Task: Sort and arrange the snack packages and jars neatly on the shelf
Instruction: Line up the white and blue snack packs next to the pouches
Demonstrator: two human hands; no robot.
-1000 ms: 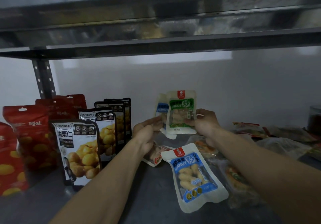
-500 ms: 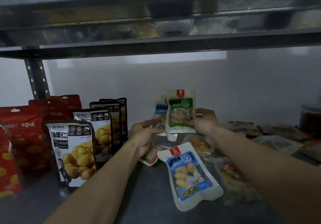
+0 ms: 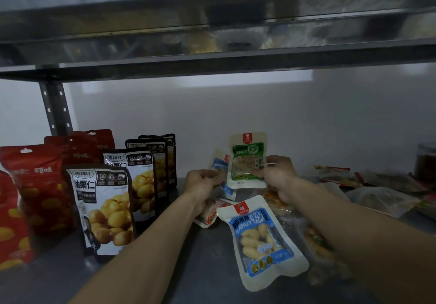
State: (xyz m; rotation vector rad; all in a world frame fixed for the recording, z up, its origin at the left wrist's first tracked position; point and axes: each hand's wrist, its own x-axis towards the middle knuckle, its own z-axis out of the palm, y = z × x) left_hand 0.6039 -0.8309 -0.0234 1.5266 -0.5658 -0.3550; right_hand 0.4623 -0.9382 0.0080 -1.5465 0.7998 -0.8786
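Observation:
A green peanut pouch point(image 3: 247, 159) stands upright near the back of the grey shelf point(image 3: 200, 268), pinched at its right edge by my right hand point(image 3: 278, 174). Behind it to the left leans a blue peanut pouch point(image 3: 219, 167), gripped by my left hand point(image 3: 200, 181). Another blue peanut pouch point(image 3: 262, 240) lies flat in front of my hands. A small red-and-white pouch point(image 3: 208, 216) lies partly hidden under my left wrist. Black-and-white chestnut bags point(image 3: 106, 209) stand in a row on the left, with red chestnut bags point(image 3: 35, 185) beside them.
Loose clear and coloured snack packets point(image 3: 377, 197) lie piled on the right. A dark jar point(image 3: 425, 162) stands at the far right by the wall. The upper shelf's metal beam point(image 3: 212, 53) hangs low overhead, and a perforated upright post point(image 3: 56, 110) rises at back left.
Both hands stay on the upright pouches with only slight shifts. The view has drifted a little; the bags on the left appear slightly further right.

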